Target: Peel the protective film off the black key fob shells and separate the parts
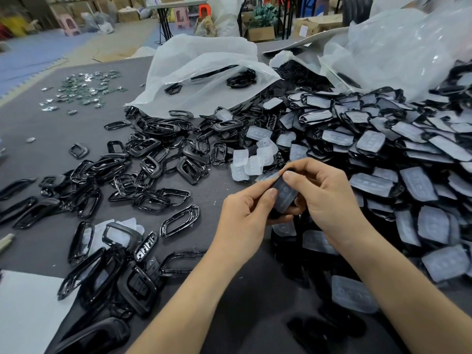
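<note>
A key fob shell (pixel 278 186) is gripped between the curled fingers of the left hand (pixel 242 215) and right hand (pixel 329 203). The film (pixel 286 200) could be torn if it is pulled unevenly.

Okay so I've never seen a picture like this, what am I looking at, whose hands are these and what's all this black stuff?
There is no machine: one camera on a person's head looks down at their bare hands. The left hand and right hand both grip one black key fob shell, its face covered by cloudy film. On the dark table, a heap of film-covered shells lies to the right, bare black frames spread left, and loose clear pieces sit between them. White plastic bags lie behind.
</note>
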`<state>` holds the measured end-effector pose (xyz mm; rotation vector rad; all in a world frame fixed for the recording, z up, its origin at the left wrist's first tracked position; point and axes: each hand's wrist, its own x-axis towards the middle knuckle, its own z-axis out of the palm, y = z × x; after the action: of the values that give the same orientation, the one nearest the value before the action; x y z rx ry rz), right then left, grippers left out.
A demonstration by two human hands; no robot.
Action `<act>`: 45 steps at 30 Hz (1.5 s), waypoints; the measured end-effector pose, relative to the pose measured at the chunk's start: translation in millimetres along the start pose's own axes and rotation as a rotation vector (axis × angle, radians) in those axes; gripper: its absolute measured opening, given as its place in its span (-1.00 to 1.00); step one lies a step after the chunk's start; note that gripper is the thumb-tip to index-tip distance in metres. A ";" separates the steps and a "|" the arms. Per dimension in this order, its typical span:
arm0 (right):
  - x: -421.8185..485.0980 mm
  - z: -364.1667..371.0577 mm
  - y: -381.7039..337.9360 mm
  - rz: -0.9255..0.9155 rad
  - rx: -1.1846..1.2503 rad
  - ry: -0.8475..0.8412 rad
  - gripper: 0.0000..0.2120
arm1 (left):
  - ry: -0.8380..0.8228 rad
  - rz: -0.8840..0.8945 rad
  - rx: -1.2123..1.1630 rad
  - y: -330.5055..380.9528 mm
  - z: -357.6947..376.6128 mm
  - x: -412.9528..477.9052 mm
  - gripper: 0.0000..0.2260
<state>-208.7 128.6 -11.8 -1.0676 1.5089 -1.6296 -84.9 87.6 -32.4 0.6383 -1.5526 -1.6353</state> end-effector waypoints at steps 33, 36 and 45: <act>6.4 -16.1 -5.0 0.110 0.224 -0.205 -0.92 | 0.154 0.106 0.003 4.1 -10.1 6.9 -0.77; 7.0 -17.1 -3.5 0.080 0.091 -0.168 -0.85 | 0.127 0.036 -0.123 3.0 -9.1 7.6 -0.84; 6.3 -13.9 -3.2 0.049 0.087 -0.148 -0.92 | 0.091 -0.081 -0.319 1.5 -13.5 9.9 -0.82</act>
<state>-223.8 129.6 -7.8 -1.0709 1.3457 -1.5334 -79.5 71.8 -31.2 0.5984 -1.1805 -1.8379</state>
